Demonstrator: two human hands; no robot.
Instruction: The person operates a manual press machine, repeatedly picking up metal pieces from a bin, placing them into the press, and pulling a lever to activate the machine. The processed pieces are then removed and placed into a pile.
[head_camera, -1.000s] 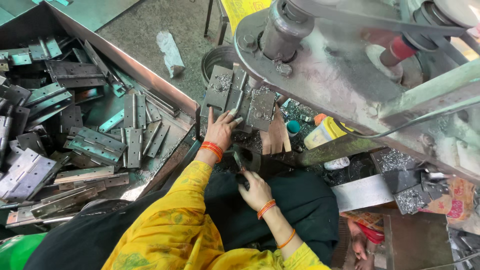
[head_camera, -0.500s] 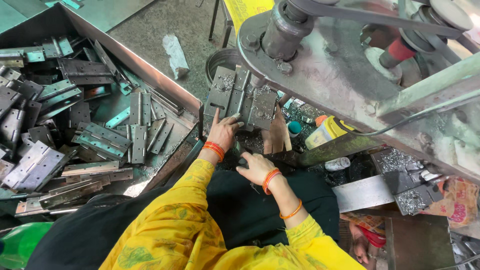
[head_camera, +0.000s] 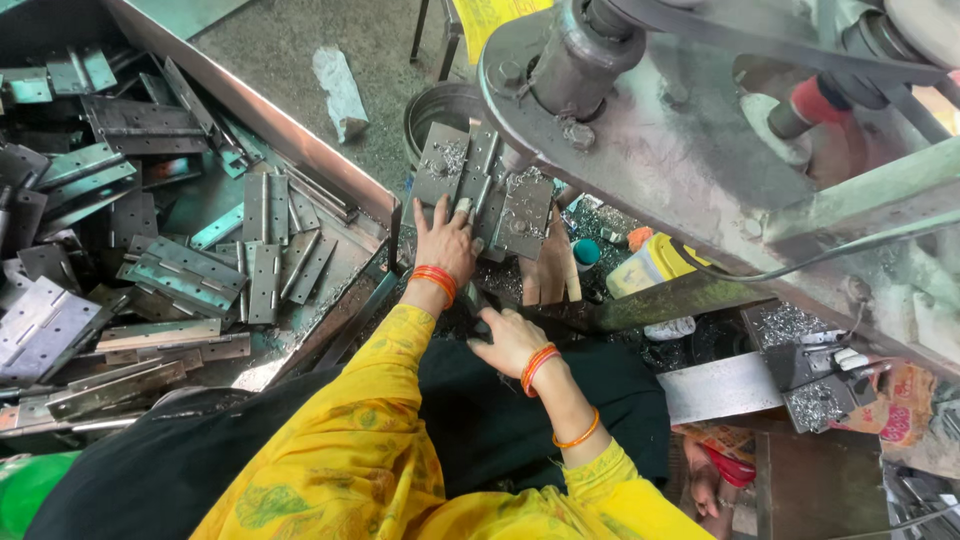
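My left hand (head_camera: 446, 243) lies on the near edge of a grey metal hinge (head_camera: 482, 188), fingers spread over its folded leaves. The hinge sits on the bed of a press machine (head_camera: 660, 140), under its big steel frame. My right hand (head_camera: 511, 341) is lower and closer to me, curled around a dark metal piece (head_camera: 477, 314) whose shape is mostly hidden by the fingers. Both wrists carry orange bangles and both arms are in yellow sleeves.
A large metal tray (head_camera: 250, 100) on the left holds several loose hinges (head_camera: 180, 268). A round tin (head_camera: 440, 105) stands behind the press bed. A yellow bottle (head_camera: 650, 265) and a teal cap (head_camera: 586, 254) lie on the right among metal shavings.
My right hand has risen a little toward the press bed. My left hand has slid slightly further onto the hinge. The view has shifted a bit.
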